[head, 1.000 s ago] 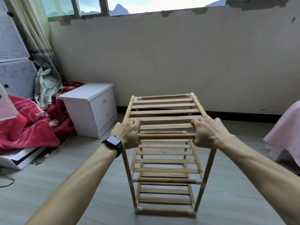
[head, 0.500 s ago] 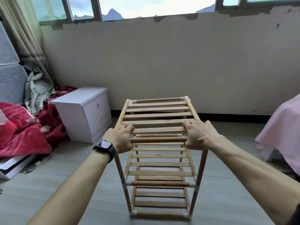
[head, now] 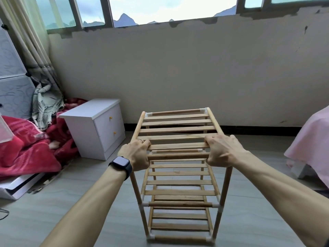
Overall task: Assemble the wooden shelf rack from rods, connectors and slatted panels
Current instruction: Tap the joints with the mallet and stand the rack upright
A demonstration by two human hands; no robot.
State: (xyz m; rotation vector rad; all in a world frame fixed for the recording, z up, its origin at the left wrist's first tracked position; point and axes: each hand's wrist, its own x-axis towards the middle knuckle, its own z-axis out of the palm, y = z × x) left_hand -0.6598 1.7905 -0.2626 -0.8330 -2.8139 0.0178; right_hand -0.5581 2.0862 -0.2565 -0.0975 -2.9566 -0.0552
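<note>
Bedding point(head: 26, 152) in red lies well to the left of the wooden rack point(head: 178, 130), and a white bedside cabinet point(head: 99, 129) with two drawers stands nearer, also left of the rack. The left hand point(head: 137, 155), with a dark watch point(head: 121, 164) on its wrist and a ring point(head: 140, 140) on one finger, grips the near left top corner of the rack. Its fingers are curled over the near top rod point(head: 178, 155) and reach onto the nearest slat. The rack is upright between both arms, with three slatted panels one above the other and white connectors point(head: 216, 205) at the joints. Whether its feet touch the grey floor point(head: 71, 202), I cannot tell. The top panel goes away from the hands toward the beige wall point(head: 178, 68) behind the rack, so both grips are at the near edge. The right hand point(head: 222, 151) grips the near right top corner in the same way, fingers wrapped over the rod end. Pink cloth point(head: 313, 145) hangs well to the right of the rack.
</note>
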